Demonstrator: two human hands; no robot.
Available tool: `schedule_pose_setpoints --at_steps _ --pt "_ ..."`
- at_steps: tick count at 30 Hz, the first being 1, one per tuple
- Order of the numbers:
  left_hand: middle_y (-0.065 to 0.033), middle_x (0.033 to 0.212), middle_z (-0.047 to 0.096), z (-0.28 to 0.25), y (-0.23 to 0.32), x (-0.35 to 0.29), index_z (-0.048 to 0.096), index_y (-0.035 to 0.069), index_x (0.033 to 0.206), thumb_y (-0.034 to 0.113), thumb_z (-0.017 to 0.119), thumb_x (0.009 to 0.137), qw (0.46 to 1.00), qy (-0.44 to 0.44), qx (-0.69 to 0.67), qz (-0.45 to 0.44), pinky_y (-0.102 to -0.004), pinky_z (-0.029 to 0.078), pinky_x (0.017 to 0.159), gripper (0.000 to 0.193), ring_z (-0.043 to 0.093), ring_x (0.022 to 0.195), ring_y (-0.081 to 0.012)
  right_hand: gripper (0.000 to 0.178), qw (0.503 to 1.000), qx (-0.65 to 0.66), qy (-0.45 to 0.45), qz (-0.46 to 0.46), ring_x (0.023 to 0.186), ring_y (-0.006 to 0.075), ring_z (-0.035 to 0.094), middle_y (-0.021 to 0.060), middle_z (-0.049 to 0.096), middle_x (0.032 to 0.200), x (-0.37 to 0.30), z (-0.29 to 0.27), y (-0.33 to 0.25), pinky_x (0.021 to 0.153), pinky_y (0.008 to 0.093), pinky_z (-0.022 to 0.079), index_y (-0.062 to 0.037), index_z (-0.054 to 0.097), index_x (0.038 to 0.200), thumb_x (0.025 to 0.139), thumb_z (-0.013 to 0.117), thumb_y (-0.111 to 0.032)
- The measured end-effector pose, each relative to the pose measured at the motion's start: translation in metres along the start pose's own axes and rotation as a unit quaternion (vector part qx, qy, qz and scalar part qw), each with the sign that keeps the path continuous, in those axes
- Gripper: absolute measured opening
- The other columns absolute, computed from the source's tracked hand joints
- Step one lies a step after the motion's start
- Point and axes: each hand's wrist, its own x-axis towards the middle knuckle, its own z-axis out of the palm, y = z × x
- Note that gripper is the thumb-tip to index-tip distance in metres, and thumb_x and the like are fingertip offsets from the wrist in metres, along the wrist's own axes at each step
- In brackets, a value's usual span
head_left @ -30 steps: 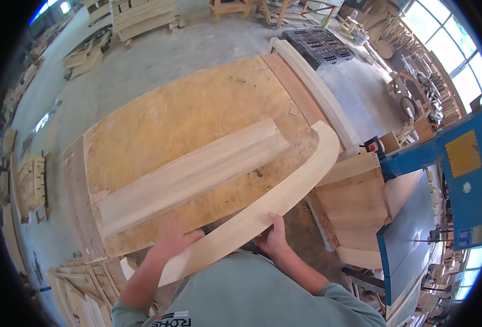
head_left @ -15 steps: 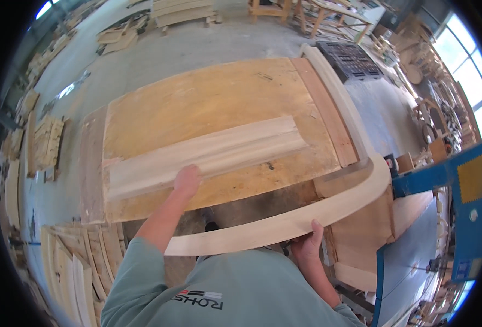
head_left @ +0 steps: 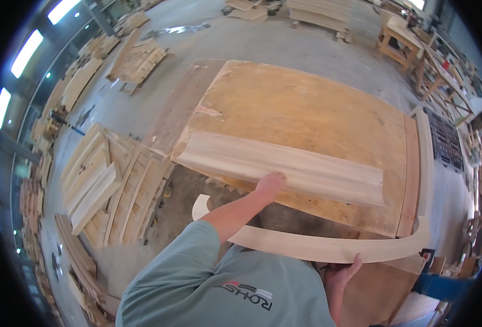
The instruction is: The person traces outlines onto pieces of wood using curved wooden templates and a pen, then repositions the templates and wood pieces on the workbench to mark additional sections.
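- R hand (head_left: 339, 277): thumb up against the curve (head_left: 301, 246), other fingers hidden below; we read it as clamped on the curve.
- L hand (head_left: 272, 184): fingers bunched together at near edge of the board (head_left: 328, 171); can't tell if they grip or just press.
- Change: 1 s ago L hand was down by the curve's L end; now it's on the board, so R is the only hand we see on the curve. View's swung L too.
- Curve: btwn shirt (head_left: 213, 289) & table (head_left: 306, 103), R bend nr the rail (head_left: 424, 163); contact unclear.
- In the way: L forearm (head_left: 235, 211) crosses over the curve, hiding part; blue machine (head_left: 445, 288) just past R bend.
- Around: frame pile (head_left: 134, 191) off L, black pallet (head_left: 443, 139) beyond rail.
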Motion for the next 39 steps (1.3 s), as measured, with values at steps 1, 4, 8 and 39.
schedule_pose_setpoints --at_steps 1,4,8,39 --pt "-0.0069 0.101 0.064 -0.003 0.001 -0.003 0.067 0.01 0.093 0.018 0.062 0.083 1.0 -0.019 -0.001 0.014 -0.0369 0.052 0.09 0.014 0.061 0.105 -0.0243 0.048 1.0 -0.01 -0.013 -0.001 0.061 0.0108 0.044 -0.0012 0.056 0.083 0.004 0.0 0.001 0.052 0.027 0.035 -0.011 0.056 0.11 0.091 0.053 -0.055" --pt "-0.0065 0.105 0.065 -0.003 -0.006 -0.014 0.068 0.01 0.093 0.018 0.063 0.082 0.997 -0.05 0.041 0.041 -0.0358 0.051 0.091 0.014 0.061 0.106 -0.0238 0.05 0.999 -0.031 -0.038 0.004 0.062 0.0107 0.045 -0.0007 0.056 0.085 0.015 0.004 0.004 0.052 0.0266 0.035 -0.0107 0.055 0.112 0.091 0.053 -0.055" --pt "-0.0093 0.107 0.063 -0.009 -0.013 -0.024 0.068 0.009 0.099 0.023 0.065 0.082 0.985 -0.154 0.065 0.04 -0.04 0.049 0.093 0.023 0.057 0.106 -0.0301 0.052 0.999 -0.048 -0.015 -0.002 0.064 0.0109 0.048 0.0005 0.058 0.088 0.023 0.018 0.009 0.052 0.0269 0.037 -0.0103 0.055 0.115 0.09 0.053 -0.056" --pt "-0.0254 0.136 0.049 -0.095 -0.003 0.023 0.06 0.0 0.121 0.052 0.073 0.076 0.936 -0.348 -0.015 0.056 -0.0556 0.036 0.106 0.071 0.042 0.13 -0.0437 0.063 0.997 -0.036 -0.035 0.055 0.122 0.0285 0.052 0.0106 0.053 0.133 0.028 0.095 0.029 0.104 0.0444 0.042 -0.0082 0.043 0.139 0.092 0.051 -0.05"
